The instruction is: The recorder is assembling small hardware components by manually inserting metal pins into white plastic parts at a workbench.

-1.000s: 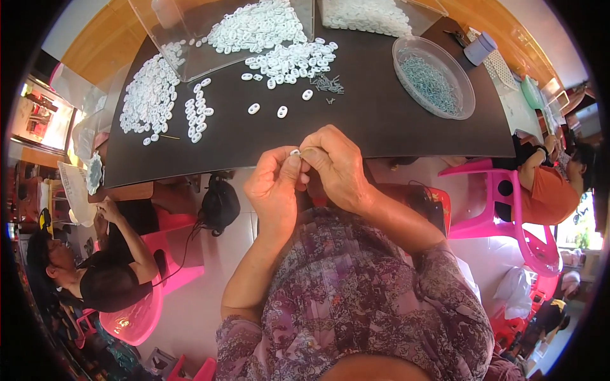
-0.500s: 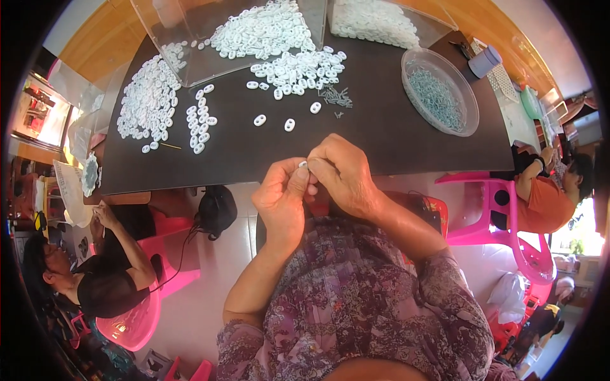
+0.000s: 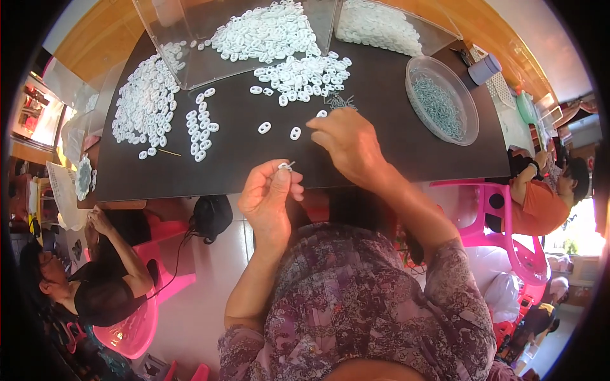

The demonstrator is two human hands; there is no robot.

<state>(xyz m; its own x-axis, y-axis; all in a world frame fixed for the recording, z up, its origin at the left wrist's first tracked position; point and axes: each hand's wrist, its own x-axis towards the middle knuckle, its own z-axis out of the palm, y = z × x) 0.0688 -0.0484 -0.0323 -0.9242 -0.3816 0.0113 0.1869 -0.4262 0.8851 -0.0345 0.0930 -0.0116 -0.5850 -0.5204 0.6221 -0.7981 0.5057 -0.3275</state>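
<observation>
My left hand [image 3: 270, 197] pinches a small white oval plastic piece with two holes [image 3: 283, 166] between thumb and fingers, just off the table's front edge. A thin metal screw [image 3: 291, 164] sticks out of that piece. My right hand [image 3: 348, 143] is over the table, thumb and forefinger apart, with nothing visible between them. It partly covers a loose white piece [image 3: 322, 113] and sits close to a small heap of grey screws [image 3: 340, 101]. Two more loose white pieces [image 3: 264, 127] lie left of it. Its other fingers are curled and partly hidden.
Heaps of white pieces [image 3: 145, 101] cover the table's left and back, some inside a tipped clear bin [image 3: 190, 79]. A clear round dish of screws [image 3: 471, 130] stands right, beside a lidded cup [image 3: 484, 68]. People sit on pink chairs [image 3: 130, 327] at both sides.
My hands have parted. The right hand has moved forward over the table, beside the small screw heap. The left has shifted slightly left, still holding the white piece, whose screw now shows.
</observation>
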